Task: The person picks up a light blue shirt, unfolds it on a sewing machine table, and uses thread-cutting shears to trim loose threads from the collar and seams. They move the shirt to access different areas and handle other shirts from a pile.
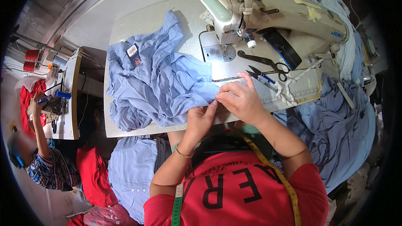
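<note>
A light blue garment (157,86) lies crumpled on the sewing table (136,19), with a dark hang tag (133,55) on its upper left part. My left hand (200,119) pinches the garment's near right edge from below. Close beside it, my right hand (240,100) grips the same edge between thumb and forefinger, its other fingers partly raised. The fingertips nearly meet and hide the bit of cloth between them. Just beyond the hands is the needle plate of the sewing machine (226,21); its presser foot stands apart from the cloth.
Dark scissors (264,60), small thread snips (263,76), a black phone (282,49) and a white cord (287,94) lie right of the needle. Blue cloth heaps (335,129) hang at the right; folded blue garments (132,171) sit below the table. Another person (50,165) works at the far left.
</note>
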Demonstrator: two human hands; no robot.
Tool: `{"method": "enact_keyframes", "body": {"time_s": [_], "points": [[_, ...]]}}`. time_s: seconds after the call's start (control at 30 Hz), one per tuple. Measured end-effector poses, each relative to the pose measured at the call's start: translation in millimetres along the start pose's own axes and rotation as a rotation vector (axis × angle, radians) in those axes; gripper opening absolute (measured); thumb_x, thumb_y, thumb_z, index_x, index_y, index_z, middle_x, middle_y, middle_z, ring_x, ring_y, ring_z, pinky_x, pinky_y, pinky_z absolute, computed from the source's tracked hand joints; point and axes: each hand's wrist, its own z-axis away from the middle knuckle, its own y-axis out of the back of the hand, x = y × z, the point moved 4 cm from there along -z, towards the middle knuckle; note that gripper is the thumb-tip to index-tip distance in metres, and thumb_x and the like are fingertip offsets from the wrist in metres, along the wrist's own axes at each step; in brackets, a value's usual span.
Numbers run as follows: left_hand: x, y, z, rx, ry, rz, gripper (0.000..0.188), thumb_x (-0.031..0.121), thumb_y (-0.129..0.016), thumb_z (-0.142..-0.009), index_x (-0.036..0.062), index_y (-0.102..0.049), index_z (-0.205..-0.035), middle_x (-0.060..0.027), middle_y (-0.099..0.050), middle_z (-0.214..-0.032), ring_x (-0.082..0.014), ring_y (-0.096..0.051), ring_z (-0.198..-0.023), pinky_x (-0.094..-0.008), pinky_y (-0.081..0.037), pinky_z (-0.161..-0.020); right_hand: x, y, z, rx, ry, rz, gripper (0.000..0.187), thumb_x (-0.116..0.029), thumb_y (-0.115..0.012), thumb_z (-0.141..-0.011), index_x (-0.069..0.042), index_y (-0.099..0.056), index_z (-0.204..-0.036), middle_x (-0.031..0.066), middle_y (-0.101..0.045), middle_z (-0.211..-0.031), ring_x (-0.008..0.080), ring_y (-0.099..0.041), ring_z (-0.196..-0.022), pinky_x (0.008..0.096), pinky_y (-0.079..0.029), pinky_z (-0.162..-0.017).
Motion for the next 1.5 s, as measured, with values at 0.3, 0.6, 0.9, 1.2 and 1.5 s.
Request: {"method": "enact_keyframes", "body": {"time_s": [0.3, 0.6, 0.9, 1.2, 1.5], "points": [[2.6, 5.2, -1.2, -0.030, 0.080, -0.035, 0.019, 0.016, -0.058, -0.091, -0.0027, -0.064, -0.089, 0.0033, -0.058, -0.074, -0.0042, -0.045, -0.062, -0.0224, -0.037, -0.052, 0.3, 6.3, -5.3, -0.018, -0.020, -0.115, 0.013, -0.008, -0.063, -0.072, -0.008, -0.053, -0.080, 0.0035, -0.056, -0.093, 0.0190, -0.056, -0.079, 0.0365, -0.042, -0.082], [6.4, 9.8, -5.8, -0.057, 0.320, 0.128, 0.019, 0.014, -0.058, -0.090, -0.0032, -0.064, -0.085, -0.0005, -0.062, -0.079, -0.0055, -0.052, -0.070, -0.0243, -0.042, -0.060, 7.9, -21.2, -0.9, -0.137, -0.302, -1.007, 0.010, -0.004, -0.054, -0.080, -0.004, -0.045, -0.085, 0.0150, -0.056, -0.087, 0.0277, -0.055, -0.070, 0.0333, -0.046, -0.065], [-2.4, 18.1, -5.5, 0.062, 0.105, 0.289, 0.019, 0.014, -0.056, -0.092, -0.0031, -0.063, -0.097, -0.0037, -0.064, -0.090, -0.0086, -0.056, -0.077, -0.0231, -0.044, -0.072, 56.3, 18.0, -3.5, -0.077, -0.392, -0.249, 0.009, -0.007, -0.053, -0.083, -0.003, -0.049, -0.091, 0.0150, -0.055, -0.080, 0.0317, -0.056, -0.076, 0.0381, -0.046, -0.070], [8.4, 18.6, -2.6, -0.038, 0.283, 0.219, 0.018, 0.017, -0.059, -0.090, -0.0008, -0.064, -0.092, -0.0055, -0.064, -0.092, -0.0133, -0.058, -0.079, -0.0266, -0.047, -0.068, 14.8, -13.4, -17.0, -0.009, -0.126, -0.354, 0.015, -0.014, -0.067, -0.078, -0.005, -0.062, -0.088, 0.0059, -0.063, -0.082, 0.0255, -0.057, -0.082, 0.0352, -0.039, -0.085], [53.5, 13.7, -46.7, -0.190, -0.462, -0.744, 0.018, 0.018, -0.057, -0.089, 0.0001, -0.061, -0.089, -0.0119, -0.059, -0.077, -0.0252, -0.055, -0.064, -0.0337, -0.043, -0.059, 38.6, -14.2, -23.1, -0.247, -0.336, -0.649, 0.013, -0.014, -0.062, -0.085, -0.003, -0.064, -0.091, 0.0026, -0.062, -0.082, 0.0146, -0.054, -0.081, 0.0304, -0.040, -0.083]]}}
